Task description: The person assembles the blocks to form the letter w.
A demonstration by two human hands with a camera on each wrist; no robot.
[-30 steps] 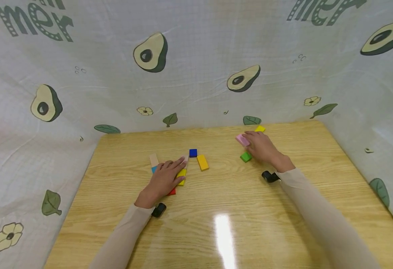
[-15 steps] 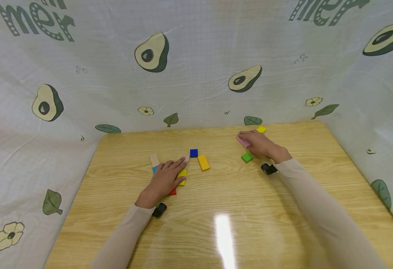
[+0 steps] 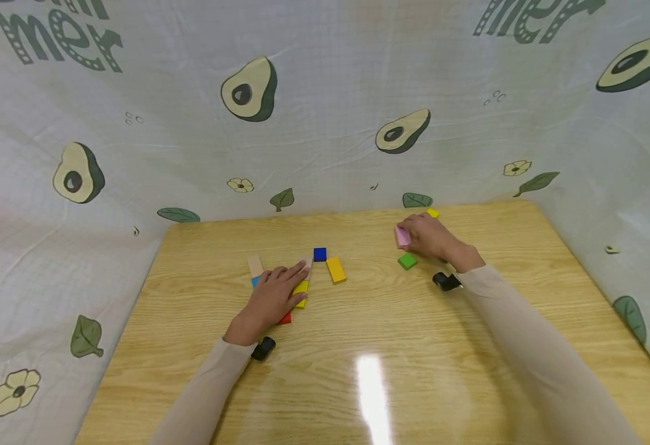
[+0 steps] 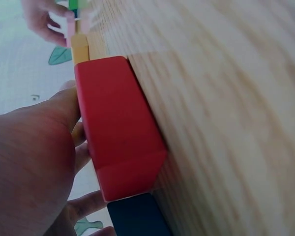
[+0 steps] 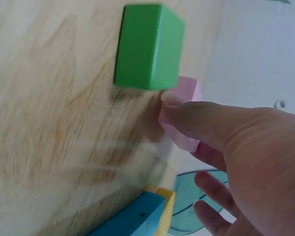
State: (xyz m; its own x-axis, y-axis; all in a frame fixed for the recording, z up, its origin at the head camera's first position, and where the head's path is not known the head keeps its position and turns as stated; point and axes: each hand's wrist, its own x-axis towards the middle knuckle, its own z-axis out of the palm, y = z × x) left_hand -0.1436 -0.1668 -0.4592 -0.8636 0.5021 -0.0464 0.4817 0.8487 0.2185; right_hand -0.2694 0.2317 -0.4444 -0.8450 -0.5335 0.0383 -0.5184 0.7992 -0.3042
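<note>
My left hand (image 3: 293, 272) lies flat with straight fingers over a row of flat blocks: a red block (image 3: 285, 319), a yellow block (image 3: 301, 289) and a light blue block (image 3: 255, 280). The left wrist view shows the red block (image 4: 118, 128) close up beside my palm (image 4: 34, 162). My right hand (image 3: 412, 233) pinches a pink block (image 3: 402, 236) near the table's far right, tilted up on edge. In the right wrist view my thumb presses the pink block (image 5: 184, 118), just beyond a green cube (image 5: 148, 46).
A blue cube (image 3: 319, 254) and an orange-yellow block (image 3: 335, 269) lie right of my left hand, a plain wooden block (image 3: 254, 266) beyond it. The green cube (image 3: 407, 261) and a small yellow block (image 3: 433, 213) flank my right hand. Avocado-print cloth walls the wooden table (image 3: 358, 383).
My right hand has closed round the pink block and tipped it up off its flat side. The left hand has stayed where it was.
</note>
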